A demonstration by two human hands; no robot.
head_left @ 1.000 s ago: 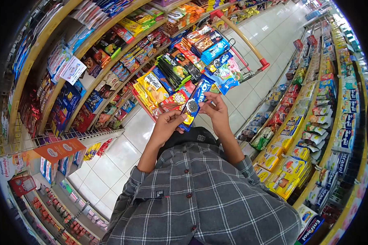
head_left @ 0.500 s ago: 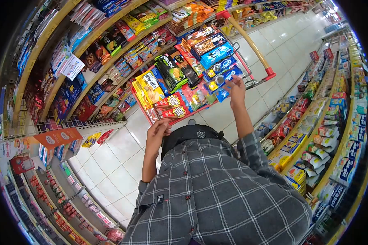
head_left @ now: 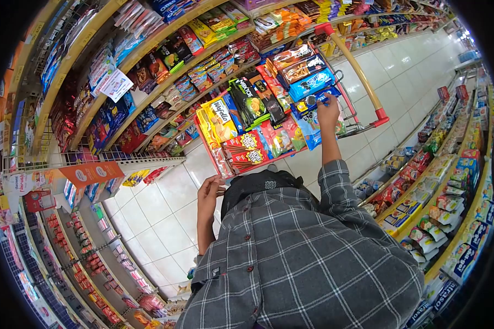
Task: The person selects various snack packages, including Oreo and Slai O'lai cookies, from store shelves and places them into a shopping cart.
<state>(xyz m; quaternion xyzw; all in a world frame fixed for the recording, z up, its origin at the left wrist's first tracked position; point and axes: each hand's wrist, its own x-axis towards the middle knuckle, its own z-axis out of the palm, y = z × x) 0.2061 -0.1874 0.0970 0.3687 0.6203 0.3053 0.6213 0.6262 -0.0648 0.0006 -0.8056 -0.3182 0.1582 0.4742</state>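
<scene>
A red-rimmed shopping cart [head_left: 206, 147] full of packaged snacks stands in front of me. My right hand [head_left: 327, 112] is at its right side, with fingers closed on a dark blue Oreo biscuit pack [head_left: 313, 101]. Below that wrist lies a light blue packet [head_left: 312, 131]. My left hand [head_left: 210, 193] is beside the near left corner of the cart, fingers loosely bent and apart, with no item visible in it. Near it are a red Choki Choki-like stick pack [head_left: 248, 149] and a yellow Wafello pack [head_left: 217, 118]. A green-black Nextar pack [head_left: 250, 101] lies mid-cart.
Curved snack shelves [head_left: 164, 60] run along the left and far side. More shelves with packaged goods [head_left: 422, 192] line the right. The cart's yellow handle [head_left: 359, 68] rises at its far right. White floor tiles [head_left: 167, 230] show between the shelves.
My right hand has moved from hovering at the cart's right edge onto the blue Oreo pack. My left hand has shifted slightly down from the rim. The cart appears farther right in view.
</scene>
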